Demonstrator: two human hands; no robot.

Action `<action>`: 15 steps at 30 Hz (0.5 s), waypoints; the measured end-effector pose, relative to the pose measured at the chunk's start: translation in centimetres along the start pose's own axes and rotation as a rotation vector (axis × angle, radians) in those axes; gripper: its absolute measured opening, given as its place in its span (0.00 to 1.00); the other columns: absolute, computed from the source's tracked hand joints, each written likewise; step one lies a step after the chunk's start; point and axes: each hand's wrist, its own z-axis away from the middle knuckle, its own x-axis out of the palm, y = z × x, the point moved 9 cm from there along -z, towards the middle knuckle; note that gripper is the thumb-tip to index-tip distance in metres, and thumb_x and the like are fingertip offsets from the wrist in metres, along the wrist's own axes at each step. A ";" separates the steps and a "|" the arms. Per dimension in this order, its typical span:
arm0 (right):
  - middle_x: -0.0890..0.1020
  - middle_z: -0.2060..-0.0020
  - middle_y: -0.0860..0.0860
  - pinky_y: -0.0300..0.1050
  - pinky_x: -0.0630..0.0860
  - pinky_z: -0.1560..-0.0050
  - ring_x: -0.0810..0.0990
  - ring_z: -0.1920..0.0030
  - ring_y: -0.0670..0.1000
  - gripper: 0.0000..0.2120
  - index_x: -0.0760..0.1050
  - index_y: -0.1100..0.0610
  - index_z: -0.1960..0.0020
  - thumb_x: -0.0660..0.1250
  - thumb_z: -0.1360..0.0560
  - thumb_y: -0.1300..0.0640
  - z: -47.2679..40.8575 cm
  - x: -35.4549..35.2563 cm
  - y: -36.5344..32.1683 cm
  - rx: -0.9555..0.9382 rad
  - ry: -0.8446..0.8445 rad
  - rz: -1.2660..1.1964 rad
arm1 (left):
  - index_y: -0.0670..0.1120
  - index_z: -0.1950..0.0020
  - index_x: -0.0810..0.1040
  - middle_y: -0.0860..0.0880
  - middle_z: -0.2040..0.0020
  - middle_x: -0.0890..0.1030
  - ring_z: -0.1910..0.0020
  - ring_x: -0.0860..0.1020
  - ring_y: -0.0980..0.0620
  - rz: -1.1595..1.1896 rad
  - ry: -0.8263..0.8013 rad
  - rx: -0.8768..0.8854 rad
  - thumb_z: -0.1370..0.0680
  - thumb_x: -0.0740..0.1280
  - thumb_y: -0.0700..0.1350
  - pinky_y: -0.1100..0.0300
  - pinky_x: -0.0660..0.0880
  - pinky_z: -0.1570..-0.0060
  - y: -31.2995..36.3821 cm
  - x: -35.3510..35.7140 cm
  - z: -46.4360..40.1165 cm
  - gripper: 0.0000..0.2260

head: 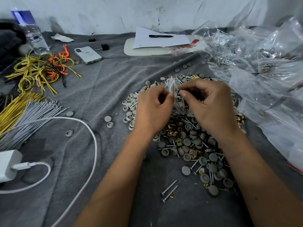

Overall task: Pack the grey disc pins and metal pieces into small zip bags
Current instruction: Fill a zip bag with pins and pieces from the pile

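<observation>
Head view: left hand (153, 106) and right hand (211, 102) both raised over the pile of grey disc pins (193, 141) and metal pieces (173, 130) on the grey cloth (101, 89). Between them a small zip bag (176, 99), red strip near its top. Left fingers curled, pinching the bag's top edge; right thumb and forefinger pinching the same edge from the other side. Bag contents blurred, possibly a few pins. Two loose screws (169, 190) near the pile. Heap of clear bags (262, 71) to the right; phone (87, 54) far left.
</observation>
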 end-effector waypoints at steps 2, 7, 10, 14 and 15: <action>0.87 0.55 0.46 0.37 0.82 0.50 0.85 0.54 0.41 0.07 0.86 0.58 0.47 0.75 0.25 0.63 0.0 0.2 -0.2 -0.027 -0.010 0.063 | 0.41 0.59 0.81 0.45 0.64 0.83 0.61 0.83 0.45 0.016 -0.010 -0.014 0.19 0.68 0.43 0.43 0.79 0.56 -0.1 0.2 0.0 0.10; 0.86 0.59 0.46 0.31 0.79 0.55 0.83 0.58 0.39 0.06 0.86 0.57 0.50 0.78 0.27 0.63 0.1 0.2 0.0 -0.015 -0.004 0.136 | 0.42 0.59 0.80 0.45 0.64 0.83 0.61 0.82 0.44 0.057 -0.026 -0.055 0.19 0.68 0.43 0.42 0.79 0.55 -0.4 0.4 0.0 0.10; 0.86 0.60 0.45 0.29 0.78 0.56 0.83 0.59 0.38 0.07 0.86 0.57 0.51 0.79 0.28 0.62 0.1 0.2 0.1 -0.004 -0.006 0.148 | 0.43 0.63 0.78 0.44 0.65 0.82 0.63 0.80 0.42 0.087 -0.028 -0.065 0.19 0.68 0.42 0.41 0.79 0.59 -0.5 0.4 0.0 0.12; 0.87 0.58 0.46 0.28 0.78 0.54 0.84 0.58 0.40 0.08 0.86 0.57 0.49 0.78 0.28 0.63 0.1 0.3 -0.3 -0.025 -0.036 0.151 | 0.40 0.60 0.78 0.40 0.64 0.82 0.66 0.77 0.42 0.154 -0.040 -0.088 0.18 0.67 0.41 0.41 0.77 0.59 -0.8 0.5 0.0 0.11; 0.87 0.57 0.46 0.28 0.77 0.53 0.84 0.57 0.40 0.08 0.86 0.56 0.49 0.78 0.27 0.63 0.1 0.4 -0.4 -0.035 -0.045 0.155 | 0.40 0.61 0.78 0.40 0.64 0.82 0.66 0.76 0.44 0.166 -0.038 -0.091 0.18 0.67 0.41 0.42 0.77 0.60 -0.9 0.4 -0.1 0.11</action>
